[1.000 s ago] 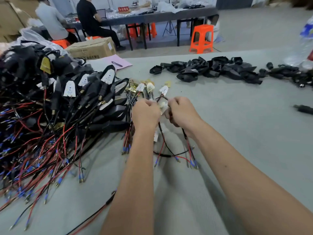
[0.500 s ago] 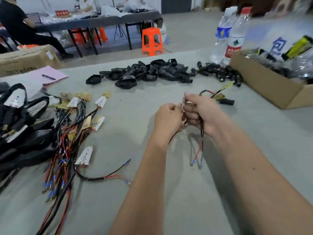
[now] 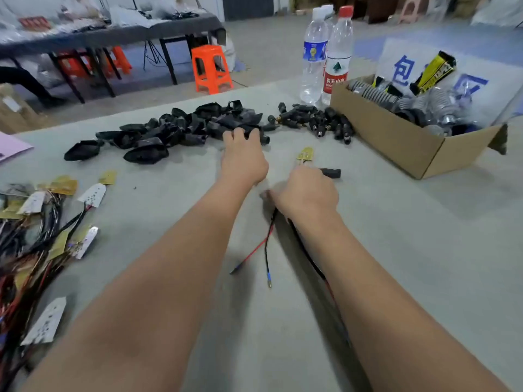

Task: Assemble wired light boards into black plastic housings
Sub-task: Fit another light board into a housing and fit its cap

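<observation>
A pile of black plastic housings (image 3: 181,130) lies across the far middle of the grey table. My left hand (image 3: 243,158) reaches to the pile's right end, its fingertips touching a black housing (image 3: 252,132). My right hand (image 3: 307,192) grips a wired light board; its yellow board (image 3: 305,153) sticks out beyond the knuckles and its red and black wires (image 3: 264,247) trail back towards me. More wired light boards (image 3: 42,236) lie tangled at the left edge.
A cardboard box (image 3: 396,137) of parts stands at the right. Two water bottles (image 3: 325,52) stand behind it. Small black connectors (image 3: 317,120) lie beside the housings, and one (image 3: 331,173) by my right hand. An orange stool (image 3: 212,69) and other tables are beyond.
My view has swung right, away from the wire heap. My hands have separated: the left has reached forward to the housing pile, while the right has lowered the wired board to the table.
</observation>
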A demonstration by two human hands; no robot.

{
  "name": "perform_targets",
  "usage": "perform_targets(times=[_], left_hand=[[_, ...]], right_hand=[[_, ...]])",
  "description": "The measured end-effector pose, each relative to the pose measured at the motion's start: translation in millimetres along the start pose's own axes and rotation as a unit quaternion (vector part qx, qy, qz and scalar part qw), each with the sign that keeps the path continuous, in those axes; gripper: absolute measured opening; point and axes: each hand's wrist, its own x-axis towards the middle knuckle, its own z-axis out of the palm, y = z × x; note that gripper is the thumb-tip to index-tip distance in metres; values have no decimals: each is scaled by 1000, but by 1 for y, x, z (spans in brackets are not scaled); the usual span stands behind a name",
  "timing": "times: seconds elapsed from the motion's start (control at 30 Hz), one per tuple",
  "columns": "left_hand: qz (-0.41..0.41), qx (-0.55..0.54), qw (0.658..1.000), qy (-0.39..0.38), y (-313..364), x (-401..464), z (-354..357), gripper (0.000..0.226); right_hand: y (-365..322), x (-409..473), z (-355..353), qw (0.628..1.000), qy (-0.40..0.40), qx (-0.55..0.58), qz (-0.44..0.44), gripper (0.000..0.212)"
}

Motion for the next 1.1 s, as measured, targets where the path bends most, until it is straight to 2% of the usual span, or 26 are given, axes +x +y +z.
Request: perform_targets(times=[0.07,0.13,0.2,0.23,0.3,0.43,0.5,0.57,0.63,0.73,0.83,0.93,1.0,1.03,1.1], left_hand=[[-10,4,999,-50,-5,14,5,56],[-27,-8,996,-80,-9,23,9,55],[-45,-47,995,-78,-11,24,14,48],[-54,-72,994,-67,-11,24,16,42],[-70,-113,990,-42,-12,25,19,33],[-135,-145,980,16,-9,33,18,59],[-161,-155,972,75,-8,38,15,57],[-110,-168,975,94,-8,42,17,47],[-30,-148,987,47,-9,47,23,45],[7,-117,993,-13,-11,50,32,42],[6,-118,992,44,-10,46,34,41],[6,-93,994,62,-11,39,27,41],[-19,-95,994,58,-13,32,21,32],[-39,-107,992,52,-15,27,18,28],[-86,-141,986,30,-22,11,11,23]], right_hand=[[-8,5,2,1000,-9,-4,-8,21],[-15,9,3,1000,-17,-8,-12,13],[-15,13,2,1000,-27,3,-13,4],[-14,14,1,999,-32,12,-13,4],[-10,19,-3,998,-37,46,-16,17],[0,26,-12,986,-80,144,-4,24],[7,27,-13,985,-89,149,-9,28],[13,26,-10,979,-87,184,-15,33],[17,25,-4,970,-60,237,-8,35],[20,26,2,939,-14,342,25,36],[23,29,-1,892,-1,446,70,29],[23,29,-4,860,-30,505,72,10],[21,26,-4,842,-49,533,64,25],[18,24,-5,827,-52,557,56,26],[10,19,-8,781,-68,619,44,14]])
